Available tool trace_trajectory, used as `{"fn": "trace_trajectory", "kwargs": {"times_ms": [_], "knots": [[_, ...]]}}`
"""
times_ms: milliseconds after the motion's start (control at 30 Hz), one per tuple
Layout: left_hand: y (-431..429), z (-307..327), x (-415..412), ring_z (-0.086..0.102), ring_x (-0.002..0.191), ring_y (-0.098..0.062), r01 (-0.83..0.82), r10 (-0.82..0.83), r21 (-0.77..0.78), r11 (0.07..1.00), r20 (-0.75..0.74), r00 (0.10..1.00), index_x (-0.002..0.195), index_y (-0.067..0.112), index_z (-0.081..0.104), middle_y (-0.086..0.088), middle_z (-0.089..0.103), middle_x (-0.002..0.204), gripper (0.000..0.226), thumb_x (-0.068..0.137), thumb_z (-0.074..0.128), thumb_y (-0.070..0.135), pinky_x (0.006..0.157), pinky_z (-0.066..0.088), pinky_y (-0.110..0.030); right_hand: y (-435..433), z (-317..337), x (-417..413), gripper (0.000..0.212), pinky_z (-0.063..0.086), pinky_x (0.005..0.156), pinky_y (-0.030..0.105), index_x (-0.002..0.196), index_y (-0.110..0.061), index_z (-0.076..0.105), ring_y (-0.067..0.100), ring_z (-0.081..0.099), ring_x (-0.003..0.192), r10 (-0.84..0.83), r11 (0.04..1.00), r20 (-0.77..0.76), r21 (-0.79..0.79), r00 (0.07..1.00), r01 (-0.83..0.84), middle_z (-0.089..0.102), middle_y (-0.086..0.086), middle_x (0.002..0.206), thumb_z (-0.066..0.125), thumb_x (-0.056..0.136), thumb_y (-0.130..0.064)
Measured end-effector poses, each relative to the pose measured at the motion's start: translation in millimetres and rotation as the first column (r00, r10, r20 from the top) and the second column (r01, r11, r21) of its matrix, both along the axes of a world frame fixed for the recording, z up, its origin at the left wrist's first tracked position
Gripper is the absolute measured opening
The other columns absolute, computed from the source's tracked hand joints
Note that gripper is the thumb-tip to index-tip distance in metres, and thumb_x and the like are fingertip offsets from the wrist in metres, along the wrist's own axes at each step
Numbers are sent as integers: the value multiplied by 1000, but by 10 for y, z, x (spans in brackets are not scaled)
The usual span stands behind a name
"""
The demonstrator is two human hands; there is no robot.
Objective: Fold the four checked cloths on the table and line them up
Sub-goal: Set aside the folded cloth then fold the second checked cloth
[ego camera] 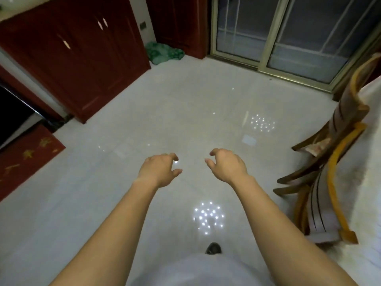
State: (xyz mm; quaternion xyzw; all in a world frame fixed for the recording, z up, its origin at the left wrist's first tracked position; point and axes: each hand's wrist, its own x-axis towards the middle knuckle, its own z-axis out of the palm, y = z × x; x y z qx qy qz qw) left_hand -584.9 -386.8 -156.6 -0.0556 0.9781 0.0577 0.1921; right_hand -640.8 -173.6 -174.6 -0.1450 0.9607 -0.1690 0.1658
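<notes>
No checked cloth shows anywhere in the head view. Both my arms stretch forward over a pale glossy tiled floor (185,104). My left hand (159,169) hangs palm down with its fingers loosely curled and apart, holding nothing. My right hand (226,165) is beside it, about a hand's width to the right, also palm down with curled, spread fingers and nothing in it. A white surface (369,162) fills the right edge of the view; I cannot tell whether it is the table.
A wooden chair (329,162) stands at the right against the white surface. Dark red cabinets (78,58) line the left and back. A green bundle (162,52) lies in the far corner. A sliding glass door (278,32) is behind. A red mat (26,157) lies at left.
</notes>
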Motion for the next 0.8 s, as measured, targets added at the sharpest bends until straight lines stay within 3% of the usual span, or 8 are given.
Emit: {"fn": "trace_trajectory", "kwargs": {"times_ms": [133,300,467,800], "knots": [[213,-163,-676,53,126,-26,167,-167,-12,986,50,985,138,30,52,0,59,137,50,96,52,58,108,38,-40,130,10,-417,45,50,93,39,135,-16,57,32,62,114,-114,992,25,66,993,112,67,9,121,48,101,-44],[336,-313,-1690,46,132,-25,300,-299,81,951,-24,954,138,31,52,1,57,138,49,97,51,57,113,29,-39,262,-112,-1021,44,51,92,40,133,-17,58,31,63,111,-276,953,9,136,961,272,66,9,124,50,100,-45],[357,-255,-2841,50,131,-27,458,-464,82,885,78,882,141,30,49,0,55,142,52,97,52,57,109,35,-40,216,-13,-1849,45,51,94,42,132,-16,58,32,63,111,-422,890,-29,176,906,420,66,10,125,50,98,-45],[942,126,-4611,55,125,-26,724,-723,112,680,-58,688,138,31,53,0,62,133,48,96,54,54,105,41,-40,489,342,-2984,44,54,92,44,132,-21,59,28,63,114,-722,680,-105,73,684,729,66,6,128,50,98,-47]]}}
